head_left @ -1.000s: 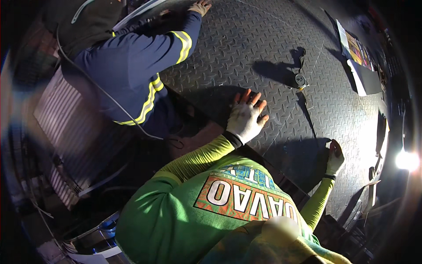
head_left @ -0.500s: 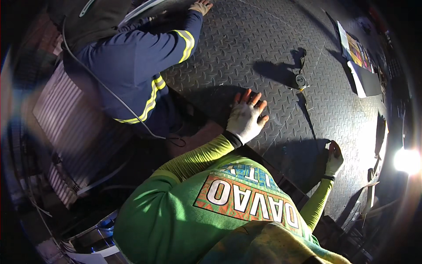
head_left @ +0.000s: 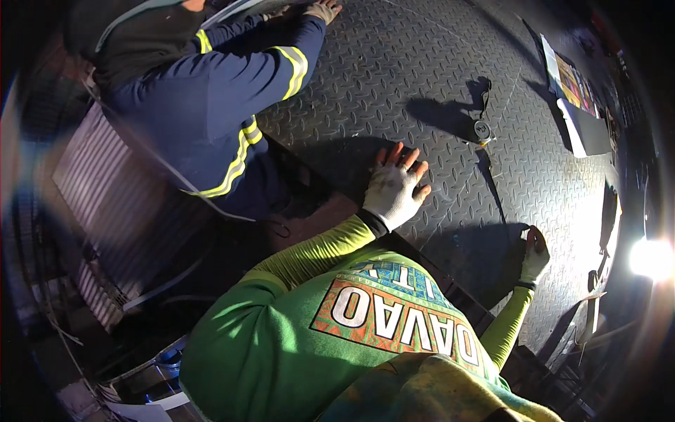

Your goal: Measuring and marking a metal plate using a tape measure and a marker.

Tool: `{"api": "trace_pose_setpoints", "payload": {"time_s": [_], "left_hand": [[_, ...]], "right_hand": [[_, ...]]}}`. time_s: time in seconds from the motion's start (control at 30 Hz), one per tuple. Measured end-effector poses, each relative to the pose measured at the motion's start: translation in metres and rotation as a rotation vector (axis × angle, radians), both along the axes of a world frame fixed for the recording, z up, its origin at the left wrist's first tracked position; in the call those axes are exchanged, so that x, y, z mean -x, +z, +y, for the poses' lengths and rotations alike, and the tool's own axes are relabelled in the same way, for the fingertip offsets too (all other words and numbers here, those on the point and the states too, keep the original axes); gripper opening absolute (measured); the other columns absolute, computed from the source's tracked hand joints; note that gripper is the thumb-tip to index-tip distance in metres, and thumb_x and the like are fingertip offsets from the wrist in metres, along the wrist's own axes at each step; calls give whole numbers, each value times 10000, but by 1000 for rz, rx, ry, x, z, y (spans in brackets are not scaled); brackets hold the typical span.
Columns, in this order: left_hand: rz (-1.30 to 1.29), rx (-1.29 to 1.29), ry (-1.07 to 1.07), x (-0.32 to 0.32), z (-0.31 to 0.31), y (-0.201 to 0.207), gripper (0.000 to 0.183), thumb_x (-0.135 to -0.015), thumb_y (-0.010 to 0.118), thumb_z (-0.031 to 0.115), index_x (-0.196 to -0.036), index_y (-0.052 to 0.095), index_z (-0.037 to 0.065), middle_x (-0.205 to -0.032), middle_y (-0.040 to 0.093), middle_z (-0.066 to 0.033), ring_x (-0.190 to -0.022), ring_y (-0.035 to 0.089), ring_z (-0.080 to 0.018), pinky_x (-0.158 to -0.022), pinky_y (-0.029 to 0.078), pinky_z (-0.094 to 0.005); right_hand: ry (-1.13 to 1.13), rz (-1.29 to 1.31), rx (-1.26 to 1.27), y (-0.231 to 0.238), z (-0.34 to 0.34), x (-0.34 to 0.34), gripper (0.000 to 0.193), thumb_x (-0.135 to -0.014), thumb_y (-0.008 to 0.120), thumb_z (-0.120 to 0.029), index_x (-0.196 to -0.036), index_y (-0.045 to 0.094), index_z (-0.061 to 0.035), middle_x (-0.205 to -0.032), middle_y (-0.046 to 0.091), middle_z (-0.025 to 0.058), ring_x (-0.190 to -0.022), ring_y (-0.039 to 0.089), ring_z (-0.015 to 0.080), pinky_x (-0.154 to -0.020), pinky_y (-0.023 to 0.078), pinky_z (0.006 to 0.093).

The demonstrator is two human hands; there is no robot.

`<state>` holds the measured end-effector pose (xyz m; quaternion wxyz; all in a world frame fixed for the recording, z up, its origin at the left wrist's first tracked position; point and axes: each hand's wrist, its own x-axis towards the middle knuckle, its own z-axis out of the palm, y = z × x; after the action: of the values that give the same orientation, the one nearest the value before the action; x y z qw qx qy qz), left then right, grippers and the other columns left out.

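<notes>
My left hand [head_left: 395, 188], in a whitish glove with bare fingertips, lies open on a dark tread-patterned metal plate [head_left: 394, 91], its fingers spread. To the right, my right hand [head_left: 536, 259], gloved the same way, rests on the plate near its front edge. Its fingers are curled and pressed together; whatever they may hold is too small or shadowed to make out. Beyond and between my hands sits a small round device [head_left: 481, 131] with a silver-and-black face, like a tape measure. A dark strap extends from its far side, and a thin dark line runs from it toward my right hand.
At the left, a co-worker [head_left: 190, 105] in navy clothes with reflective bands leans over the plate, a gloved hand [head_left: 323, 10] on it. Papers and a dark folder [head_left: 583, 126] lie at the right. A bright lamp [head_left: 651, 257] shines there. Corrugated sheet [head_left: 105, 169] stands left.
The co-worker's head and upper body have shifted, and the cord hanging by them has swung. My hands and the round device have stayed in place.
</notes>
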<state>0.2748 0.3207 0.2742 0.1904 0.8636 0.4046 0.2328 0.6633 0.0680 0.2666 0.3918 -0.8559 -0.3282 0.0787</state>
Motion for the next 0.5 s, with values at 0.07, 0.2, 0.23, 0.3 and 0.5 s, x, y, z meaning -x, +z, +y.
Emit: {"api": "trace_pose_setpoints", "payload": {"time_s": [0.07,0.2,0.23,0.3,0.5], "left_hand": [[9,-11,0,0,0,0,495,-931,651,456,-1309,713,142,-1589,501,-81,-1532,335,-367,-1246,200,-585],[-21,-47,-1,-1,0,-1,469,-922,682,415,-1293,703,128,-1557,519,-94,-1494,389,-387,-1223,249,-599],[-34,-92,2,-1,0,-1,462,-920,692,401,-1288,699,123,-1547,525,-99,-1482,408,-394,-1216,266,-604],[-22,-38,-2,-1,1,1,475,-919,686,413,-1299,701,128,-1563,514,-93,-1497,386,-390,-1225,247,-600],[-41,-188,22,0,4,16,435,-919,662,452,-1199,721,125,-1446,596,-70,-1400,480,-349,-1182,326,-547]], "right_hand": [[-20,7,-25,-3,-1,-2,253,-990,739,-222,-1202,787,-92,-999,778,12,-811,630,112,-763,484,230],[31,17,-15,-8,-6,-10,292,-998,731,-296,-1217,784,-112,-1037,781,9,-840,637,118,-790,494,235],[34,31,-13,-8,-7,-11,306,-1000,728,-321,-1223,783,-119,-1050,782,8,-850,639,120,-799,497,237],[34,15,7,-6,-7,-11,294,-997,731,-293,-1222,782,-110,-1056,783,12,-867,651,123,-810,500,237],[63,-22,18,7,5,2,299,-1008,713,-278,-1229,773,-85,-1116,793,49,-929,710,148,-838,536,249]]}}
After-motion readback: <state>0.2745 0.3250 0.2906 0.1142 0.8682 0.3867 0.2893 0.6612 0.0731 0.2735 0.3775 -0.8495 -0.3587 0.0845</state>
